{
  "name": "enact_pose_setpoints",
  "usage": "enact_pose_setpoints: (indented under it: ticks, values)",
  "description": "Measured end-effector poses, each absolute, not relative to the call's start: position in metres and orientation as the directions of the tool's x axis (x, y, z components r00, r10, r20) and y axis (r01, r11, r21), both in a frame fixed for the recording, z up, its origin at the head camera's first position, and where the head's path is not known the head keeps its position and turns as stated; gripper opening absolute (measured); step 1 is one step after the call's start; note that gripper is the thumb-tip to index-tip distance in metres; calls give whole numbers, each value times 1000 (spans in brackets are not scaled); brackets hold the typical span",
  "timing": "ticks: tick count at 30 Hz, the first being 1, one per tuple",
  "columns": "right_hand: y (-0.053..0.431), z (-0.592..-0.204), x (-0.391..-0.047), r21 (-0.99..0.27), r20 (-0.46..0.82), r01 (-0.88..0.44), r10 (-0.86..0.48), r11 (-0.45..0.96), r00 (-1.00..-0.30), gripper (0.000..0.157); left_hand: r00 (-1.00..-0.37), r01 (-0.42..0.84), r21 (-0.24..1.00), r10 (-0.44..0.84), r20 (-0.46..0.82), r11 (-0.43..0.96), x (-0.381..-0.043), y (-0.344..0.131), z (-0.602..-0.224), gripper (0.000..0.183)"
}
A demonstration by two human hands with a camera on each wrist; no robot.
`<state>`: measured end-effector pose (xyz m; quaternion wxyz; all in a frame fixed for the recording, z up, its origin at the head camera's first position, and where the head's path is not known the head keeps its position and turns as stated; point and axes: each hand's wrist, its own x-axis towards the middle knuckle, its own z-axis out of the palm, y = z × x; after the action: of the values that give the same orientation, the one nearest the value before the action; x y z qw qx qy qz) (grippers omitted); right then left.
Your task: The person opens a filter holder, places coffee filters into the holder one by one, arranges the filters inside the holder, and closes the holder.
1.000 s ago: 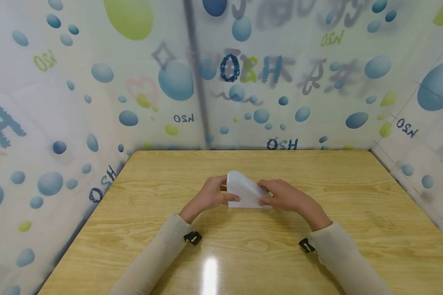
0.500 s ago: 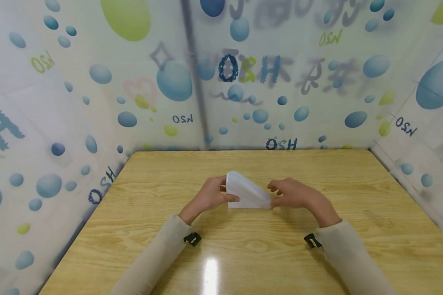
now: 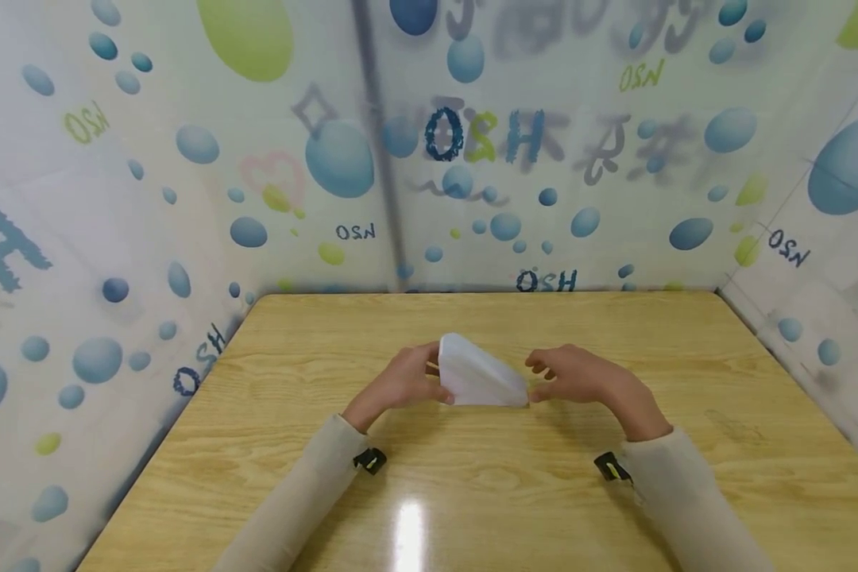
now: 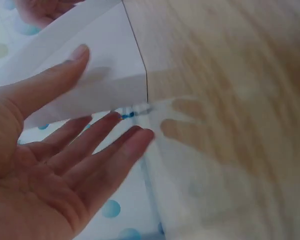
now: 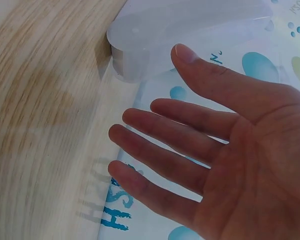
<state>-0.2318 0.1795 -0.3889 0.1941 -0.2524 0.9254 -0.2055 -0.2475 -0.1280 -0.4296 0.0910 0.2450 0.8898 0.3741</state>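
Note:
A white wedge-shaped object (image 3: 477, 376), seemingly plastic, stands on the wooden table with its tall end at left and its top sloping down to the right. The right wrist view shows its low end (image 5: 132, 55) as translucent with rounded corners. At the tall end is my left hand (image 3: 404, 380), thumb in front of the broad face (image 4: 100, 65), fingers spread loosely beyond the end edge. My right hand (image 3: 579, 375) is beside the low end, its thumb tip near the corner and its fingers spread, holding nothing in the right wrist view.
The wooden table (image 3: 472, 492) reaches back to a patterned wall covering (image 3: 457, 191) with blue and green spots. Side coverings rise along the left and right table edges. A dark device (image 3: 370, 461) sits at the left cuff, another device (image 3: 611, 467) at the right cuff.
My right hand has come off the low end of the white object and moved right. My left thumb has slid slightly left along its face. The object has stayed almost in place.

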Motion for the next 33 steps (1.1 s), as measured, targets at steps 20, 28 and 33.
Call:
enact_pose_setpoints:
  ticks: [20, 28, 33]
  values:
    - [197, -394, -227, -505, -288, -344, -530, 792, -798, 56, -801, 468, 549, 595, -69, 693, -253, -154, -424, 44]
    - [198, -388, -228, -505, -306, -323, -516, 800, -800, 57, -812, 444, 553, 578, -86, 705, -257, -158, -422, 37]
    - [199, -385, -232, -491, -310, -328, -513, 807, -800, 58, -817, 451, 543, 572, -68, 709, -258, -158, -418, 35]
